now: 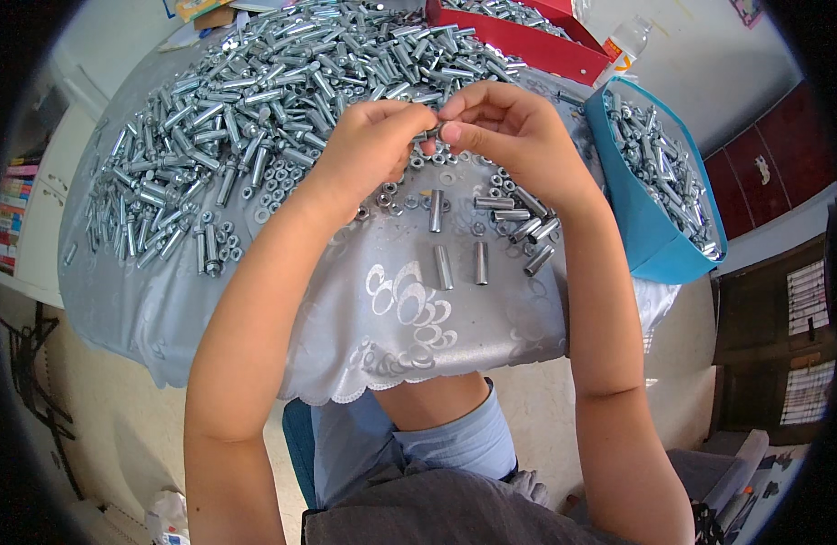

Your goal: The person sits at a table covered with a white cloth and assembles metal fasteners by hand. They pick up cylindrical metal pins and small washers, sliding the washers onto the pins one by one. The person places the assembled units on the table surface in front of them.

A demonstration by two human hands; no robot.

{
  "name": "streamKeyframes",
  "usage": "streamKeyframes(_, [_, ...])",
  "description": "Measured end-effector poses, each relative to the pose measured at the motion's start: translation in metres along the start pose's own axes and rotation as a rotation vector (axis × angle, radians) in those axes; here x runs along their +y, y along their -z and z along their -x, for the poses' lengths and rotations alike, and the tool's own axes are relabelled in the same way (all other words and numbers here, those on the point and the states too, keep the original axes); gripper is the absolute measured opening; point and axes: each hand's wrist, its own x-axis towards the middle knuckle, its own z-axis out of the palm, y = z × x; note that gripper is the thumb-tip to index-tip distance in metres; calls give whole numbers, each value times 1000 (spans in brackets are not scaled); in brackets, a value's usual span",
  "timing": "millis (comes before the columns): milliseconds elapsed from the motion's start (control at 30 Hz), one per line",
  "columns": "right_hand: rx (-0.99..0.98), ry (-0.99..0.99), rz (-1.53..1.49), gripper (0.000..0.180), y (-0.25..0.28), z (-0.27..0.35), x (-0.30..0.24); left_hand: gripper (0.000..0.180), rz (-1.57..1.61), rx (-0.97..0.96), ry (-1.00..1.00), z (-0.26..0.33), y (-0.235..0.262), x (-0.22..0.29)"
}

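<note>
Above the middle of the table, my left hand [371, 145] and my right hand [514, 136] meet, with thumbs and fingers pinched on a small metal fastener [434, 133]. Most of it is hidden by the fingers, so its exact shape cannot be made out. Below my hands, a metal sleeve [436, 211] stands on the silver-grey tablecloth [418, 318], with two more near it. Several loose sleeves [518, 216] lie by my right wrist. Nuts and washers [277, 186] are scattered beside my left forearm and under both hands.
A large heap of metal sleeve bolts [282, 86] covers the far and left side of the table. At the right stands a blue bin [659, 218] full of similar bolts. Behind are a red box [527, 41] holding more metal parts and a clear plastic bottle [625, 45].
</note>
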Motion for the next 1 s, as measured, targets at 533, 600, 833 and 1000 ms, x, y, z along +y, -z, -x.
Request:
streamKeyframes(533, [126, 144, 148, 13, -5, -3, 8, 20, 1, -64, -58, -5, 8, -2])
streamKeyframes(600, [150, 156, 206, 14, -7, -3, 11, 21, 18, -43, -38, -6, 8, -5])
streamKeyframes(833, [204, 268, 427, 17, -10, -2, 11, 33, 106, -63, 45, -3, 0, 0])
streamKeyframes(1000, [151, 277, 531, 16, -6, 0, 1, 31, 87, -75, 40, -3, 0, -3])
